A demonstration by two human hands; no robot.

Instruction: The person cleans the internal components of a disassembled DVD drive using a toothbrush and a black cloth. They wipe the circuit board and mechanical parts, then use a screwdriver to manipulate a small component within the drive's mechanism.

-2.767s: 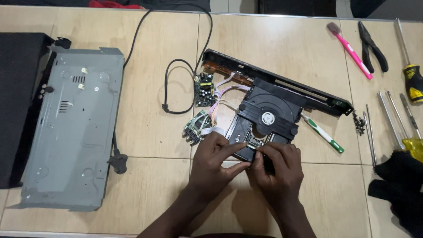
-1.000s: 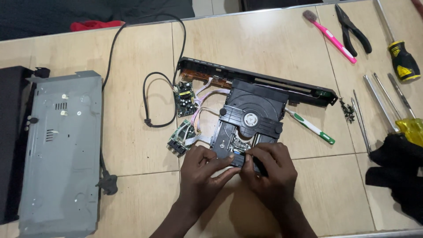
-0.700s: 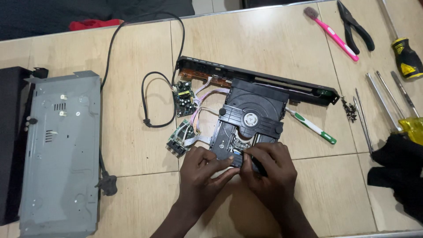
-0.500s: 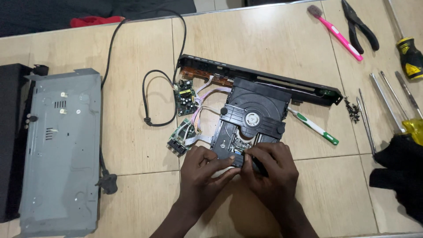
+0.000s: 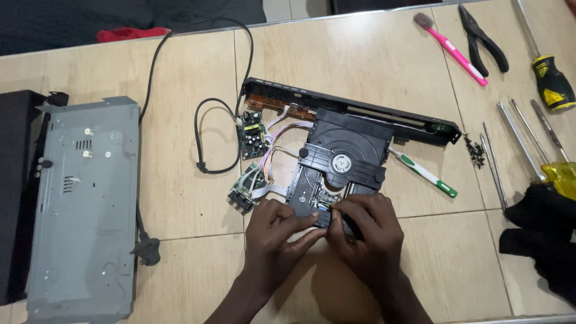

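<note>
Beige tiles [image 5: 372, 66] cover the worktop we look down on. Near its front edge lies our black disc drive [image 5: 339, 174], taken out of its case, and both of our hands meet at its near end. Our left hand [image 5: 277, 231] has its fingers curled, thumb and forefinger pinched on the drive's near edge. Our right hand [image 5: 367, 231] is bent over the same spot, fingers closed around a small dark part we cannot make out.

Just left of the drive, two small circuit boards [image 5: 252, 133] hang on pale ribbon wires. Behind it rests a long black front panel [image 5: 282, 95], and a black power cord [image 5: 207, 141] loops to the left. A green and white toothbrush [image 5: 427, 175] sits just right of the drive. Well to the left lies a grey metal cover [image 5: 84, 210]. Far right we see a pink toothbrush [image 5: 453, 53], black pliers [image 5: 483, 41], several screwdrivers [image 5: 522, 147] and a black cloth [image 5: 543, 237].
</note>
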